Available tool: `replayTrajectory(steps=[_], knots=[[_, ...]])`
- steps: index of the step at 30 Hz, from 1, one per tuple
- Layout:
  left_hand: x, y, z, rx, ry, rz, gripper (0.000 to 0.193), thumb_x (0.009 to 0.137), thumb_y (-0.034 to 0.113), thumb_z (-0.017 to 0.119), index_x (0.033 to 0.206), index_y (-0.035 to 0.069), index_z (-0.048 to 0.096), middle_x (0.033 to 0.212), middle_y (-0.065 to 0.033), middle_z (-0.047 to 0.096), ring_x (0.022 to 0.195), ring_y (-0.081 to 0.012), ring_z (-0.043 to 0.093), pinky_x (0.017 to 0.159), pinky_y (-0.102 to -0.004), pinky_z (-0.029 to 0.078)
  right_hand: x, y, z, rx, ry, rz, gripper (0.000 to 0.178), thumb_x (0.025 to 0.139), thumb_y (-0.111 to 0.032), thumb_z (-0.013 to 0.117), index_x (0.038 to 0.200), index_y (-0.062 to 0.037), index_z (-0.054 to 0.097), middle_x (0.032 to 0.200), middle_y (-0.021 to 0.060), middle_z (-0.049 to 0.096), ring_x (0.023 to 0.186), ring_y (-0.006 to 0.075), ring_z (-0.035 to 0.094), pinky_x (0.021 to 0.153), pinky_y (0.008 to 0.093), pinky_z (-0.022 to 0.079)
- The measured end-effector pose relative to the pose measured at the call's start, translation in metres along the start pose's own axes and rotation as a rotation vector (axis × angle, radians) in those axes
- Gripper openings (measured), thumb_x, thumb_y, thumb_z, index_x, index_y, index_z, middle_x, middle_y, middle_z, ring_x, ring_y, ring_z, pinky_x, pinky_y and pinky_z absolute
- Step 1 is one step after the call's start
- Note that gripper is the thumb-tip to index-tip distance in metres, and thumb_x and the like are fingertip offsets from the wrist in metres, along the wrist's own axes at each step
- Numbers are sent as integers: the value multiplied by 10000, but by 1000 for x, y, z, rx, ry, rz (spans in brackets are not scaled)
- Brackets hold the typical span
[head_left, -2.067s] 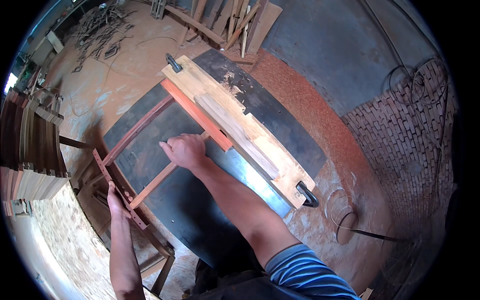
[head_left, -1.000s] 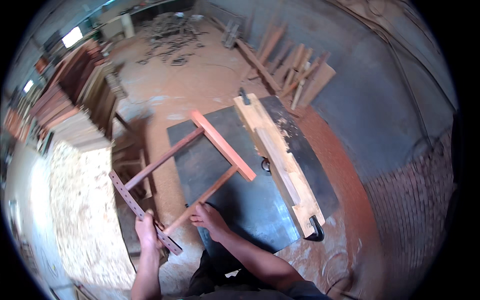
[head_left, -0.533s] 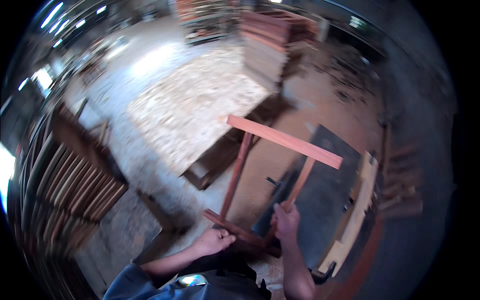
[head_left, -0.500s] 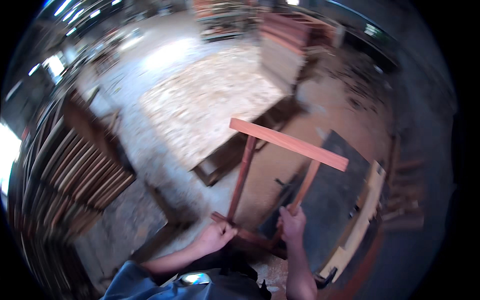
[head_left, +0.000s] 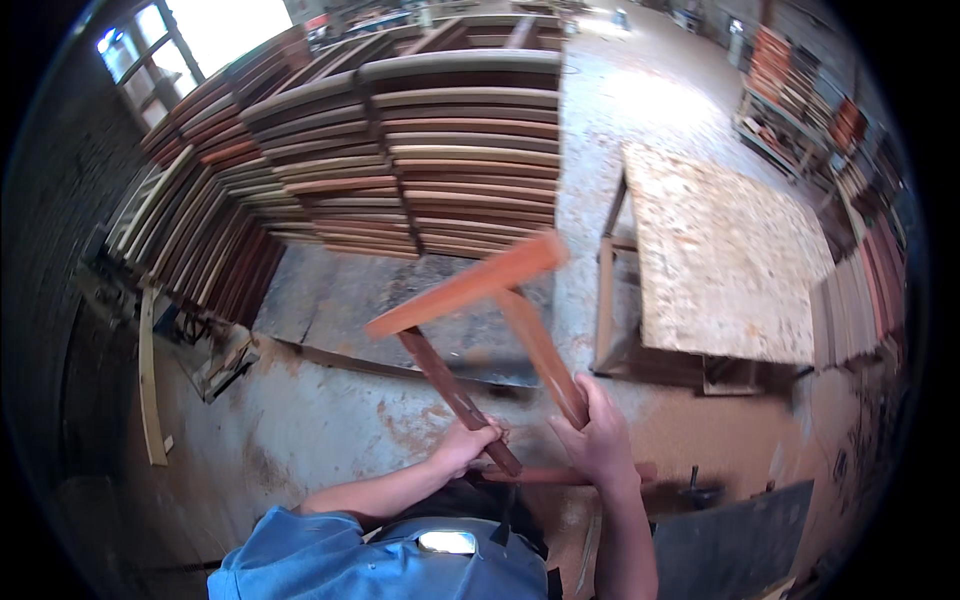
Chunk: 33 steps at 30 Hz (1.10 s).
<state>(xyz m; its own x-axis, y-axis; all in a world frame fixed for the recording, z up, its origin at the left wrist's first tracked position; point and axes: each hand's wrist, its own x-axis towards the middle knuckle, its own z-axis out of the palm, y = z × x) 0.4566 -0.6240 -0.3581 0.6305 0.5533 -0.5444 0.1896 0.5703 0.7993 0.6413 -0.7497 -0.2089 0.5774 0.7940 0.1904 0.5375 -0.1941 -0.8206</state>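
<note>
Fingers point(head_left: 486, 433) grasp frame point(head_left: 542, 352) bars, L hand point(head_left: 460, 448) + R hand point(head_left: 602, 440) | I'd hold grips even, far rail point(head_left: 465, 286) clr (slat stack point(head_left: 475, 145) fwd)

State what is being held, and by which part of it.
A wooden frame: the left grip holds its darker side bar, the right grip its lighter side bar, each toward the bar's lower end in the picture.
</note>
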Motion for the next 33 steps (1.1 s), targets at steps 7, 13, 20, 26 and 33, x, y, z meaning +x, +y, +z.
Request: replayTrajectory(steps=[7,13,20,26,33], knots=[[38,29,-170,-430,292,-16,191,882,137,513,949,-28,583,915,-203,681,851,-321,714,691,-464,641,16,-1,39,67,88,-10,411,848,9,689,1240,26,567,1098,116,657,971,187,640,893,321,510],[123,47,-344,-621,366,-123,246,883,196,467,917,-15,590,873,-193,675,791,-372,708,681,-544,627,-51,74,48,73,238,442,246,926,-71,641,1132,58,606,862,61,626,826,124,586,766,283,500],[189,49,-464,-767,427,-175,264,904,206,451,1026,-19,517,931,-201,645,843,-418,695,737,-639,591,-123,95,77,152,339,663,265,958,-134,634,1125,70,614,848,0,567,785,77,502,715,243,458],[207,66,-466,-477,679,-154,245,925,190,457,1077,-2,464,1020,-249,614,843,-463,687,730,-668,584,-146,80,95,232,434,873,294,956,-129,626,1180,62,603,888,35,626,797,102,601,706,241,523],[173,86,-470,-253,311,-212,510,963,524,372,681,107,455,518,-79,423,430,-257,438,411,-400,387,-173,117,86,31,345,870,263,947,-139,623,1157,20,619,880,42,656,776,117,634,689,259,534]])
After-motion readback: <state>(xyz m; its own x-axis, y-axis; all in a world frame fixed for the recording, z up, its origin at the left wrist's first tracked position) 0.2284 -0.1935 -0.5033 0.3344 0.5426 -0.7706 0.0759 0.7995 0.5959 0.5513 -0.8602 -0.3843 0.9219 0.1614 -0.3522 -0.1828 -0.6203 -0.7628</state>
